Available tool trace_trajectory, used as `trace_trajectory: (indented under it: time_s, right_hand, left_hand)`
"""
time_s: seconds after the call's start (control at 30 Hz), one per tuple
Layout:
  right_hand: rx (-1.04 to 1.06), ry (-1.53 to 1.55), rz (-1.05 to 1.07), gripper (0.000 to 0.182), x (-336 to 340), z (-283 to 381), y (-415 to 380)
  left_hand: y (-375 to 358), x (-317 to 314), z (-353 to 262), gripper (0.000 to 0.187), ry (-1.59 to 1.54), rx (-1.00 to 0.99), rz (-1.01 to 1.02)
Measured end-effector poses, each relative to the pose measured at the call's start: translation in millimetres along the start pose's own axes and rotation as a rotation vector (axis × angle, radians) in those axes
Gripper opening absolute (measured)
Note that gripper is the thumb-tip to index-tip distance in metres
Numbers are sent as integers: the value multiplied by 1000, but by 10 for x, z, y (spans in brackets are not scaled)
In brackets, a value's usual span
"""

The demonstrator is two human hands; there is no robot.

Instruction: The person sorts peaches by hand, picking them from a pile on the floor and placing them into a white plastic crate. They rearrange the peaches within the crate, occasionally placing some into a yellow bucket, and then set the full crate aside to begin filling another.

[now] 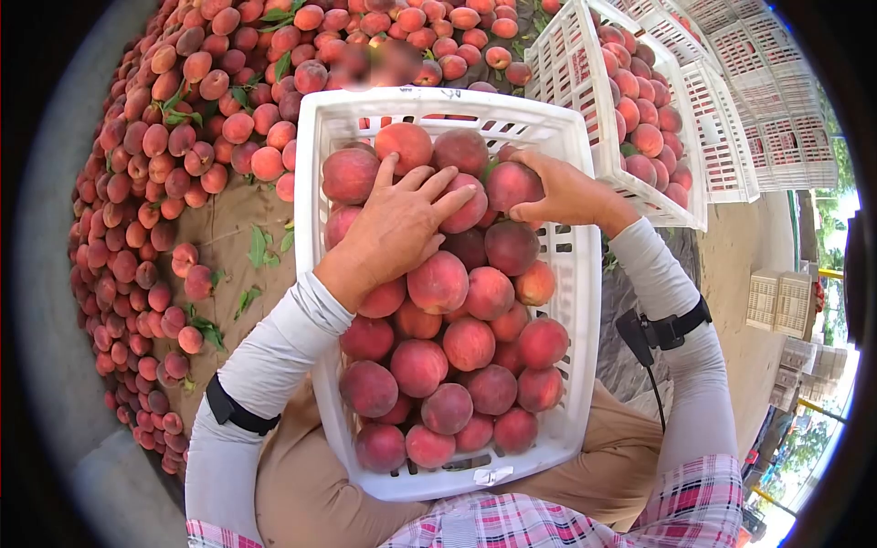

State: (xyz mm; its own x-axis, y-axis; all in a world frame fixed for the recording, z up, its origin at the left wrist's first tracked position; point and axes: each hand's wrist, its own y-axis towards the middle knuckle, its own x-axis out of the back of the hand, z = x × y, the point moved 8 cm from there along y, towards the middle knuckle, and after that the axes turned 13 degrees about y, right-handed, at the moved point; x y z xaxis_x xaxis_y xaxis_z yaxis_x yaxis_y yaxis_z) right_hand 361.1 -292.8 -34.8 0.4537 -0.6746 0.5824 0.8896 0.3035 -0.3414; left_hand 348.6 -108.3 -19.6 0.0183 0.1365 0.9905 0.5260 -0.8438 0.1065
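Observation:
A white plastic crate (587, 301) full of red peaches stands between my legs. Over the fruit in its far half lies my left hand (400, 219), palm down with the fingers spread, touching several peaches. Beside it, at the crate's far right, my right hand (571, 190) has its thumb and fingers curved around a dark red peach (513, 186). Another peach (463, 203) sits between the two hands, under my left fingertips. Nearer to me, more peaches (470, 343) fill the crate; those under my left palm are hidden.
A large heap of loose peaches (146, 192) spreads on the ground to the left and far side, with some green leaves (262, 247). A second white crate (653, 201) holding peaches stands at the upper right. Behind it rise stacked white crates (776, 119).

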Motion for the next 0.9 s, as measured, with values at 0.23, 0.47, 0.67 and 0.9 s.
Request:
trace_trajectory:
  time_s: [0.23,0.47,0.67,0.9]
  right_hand:
    - [-157,48,-198,78,104,42,-43]
    - [-93,-36,-429,65,215,-135,41]
    - [89,-282,-408,54,248,59,75]
    - [126,-257,-421,51,339,58,70]
  left_hand:
    - [2,-3,-14,72,5,17,0]
    - [7,58,-10,72,-21,17,-16]
    - [415,232,60,62,27,-48,-118]
    - [946,-124,-225,68,-101,-212,-118]
